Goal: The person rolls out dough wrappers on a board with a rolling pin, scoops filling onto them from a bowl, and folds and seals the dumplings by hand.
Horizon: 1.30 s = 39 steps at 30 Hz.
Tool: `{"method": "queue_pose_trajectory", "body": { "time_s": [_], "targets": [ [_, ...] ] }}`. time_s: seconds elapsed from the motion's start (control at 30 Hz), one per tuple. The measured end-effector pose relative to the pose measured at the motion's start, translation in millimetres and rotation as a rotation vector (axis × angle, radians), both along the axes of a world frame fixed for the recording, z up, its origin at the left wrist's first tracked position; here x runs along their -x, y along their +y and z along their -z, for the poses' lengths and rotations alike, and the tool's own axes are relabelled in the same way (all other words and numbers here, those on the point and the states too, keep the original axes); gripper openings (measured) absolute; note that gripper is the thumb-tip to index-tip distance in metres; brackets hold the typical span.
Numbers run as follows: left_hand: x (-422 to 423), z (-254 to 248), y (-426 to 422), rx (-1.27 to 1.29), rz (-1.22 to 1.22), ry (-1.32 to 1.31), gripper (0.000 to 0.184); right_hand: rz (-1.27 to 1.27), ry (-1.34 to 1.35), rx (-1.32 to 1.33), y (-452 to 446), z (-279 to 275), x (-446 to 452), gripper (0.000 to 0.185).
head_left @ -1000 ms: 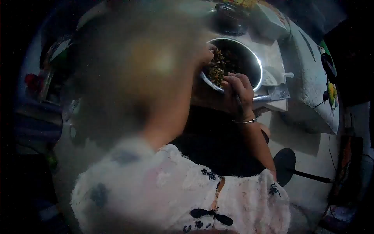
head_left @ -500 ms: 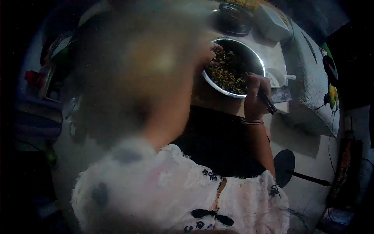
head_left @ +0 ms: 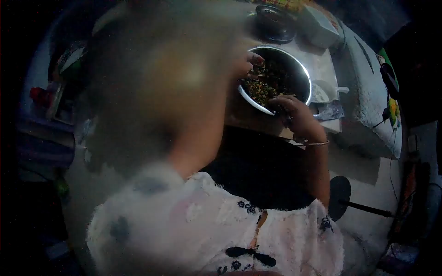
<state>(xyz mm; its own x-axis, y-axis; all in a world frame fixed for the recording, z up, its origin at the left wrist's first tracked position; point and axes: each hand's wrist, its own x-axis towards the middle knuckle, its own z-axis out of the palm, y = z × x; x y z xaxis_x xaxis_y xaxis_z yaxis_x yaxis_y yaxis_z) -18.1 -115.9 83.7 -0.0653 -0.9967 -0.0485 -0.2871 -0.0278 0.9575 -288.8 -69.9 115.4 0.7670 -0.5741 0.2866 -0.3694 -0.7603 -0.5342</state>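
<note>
A steel bowl [head_left: 307, 76] with a shiny rim holds a heap of finely chopped green and brown food [head_left: 264, 87]. At its left rim is my left hand [head_left: 244, 65], its fingers curled over the food; whatever they pinch is too dark to make out. My right hand [head_left: 297, 115], with a bangle at the wrist, is bent over the near right rim, palm down. Its fingers are curled together, and a dark bit shows beneath them. What it grips there is mostly hidden.
Behind the bowl sits a dark round lidded dish [head_left: 275, 25] beside a white box [head_left: 318, 27]. A white strainer-like item [head_left: 324, 91] and a plastic packet [head_left: 330, 111] lie to the right. A large blur covers the left of the view.
My right hand has turned palm down and shifted toward the bowl's near rim. The dark handle that stuck out of its fist is no longer visible. My left hand stays at the left rim.
</note>
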Motion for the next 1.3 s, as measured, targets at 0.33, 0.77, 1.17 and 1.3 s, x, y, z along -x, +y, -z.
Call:
{"method": "queue_pose_trajectory", "body": {
  "time_s": [0.33, 0.77, 1.17, 1.3],
  "targets": [
    [23.0, -32.0, 7.4, 0.049, 0.225, 0.112, 0.054, 0.395, -1.004, -1.338, -38.3, 5.6, -46.2, 0.067],
    [53.4, -41.6, 15.8, -0.053, 0.198, -0.159, 0.041, -0.056, -1.253, -1.659, -23.7, 12.6, -63.6, 0.069],
    [41.0, -23.9, 25.0, 0.537, 0.128, -0.546, 0.053, -0.047, -1.320, -1.614, -34.8, 24.9, -50.0, 0.071],
    [49.0, -37.1, 24.4, 0.286, 0.238, -0.378, 0.058, -0.117, -1.347, -1.658, -39.6, 28.8, -53.2, 0.071]
  ]
}}
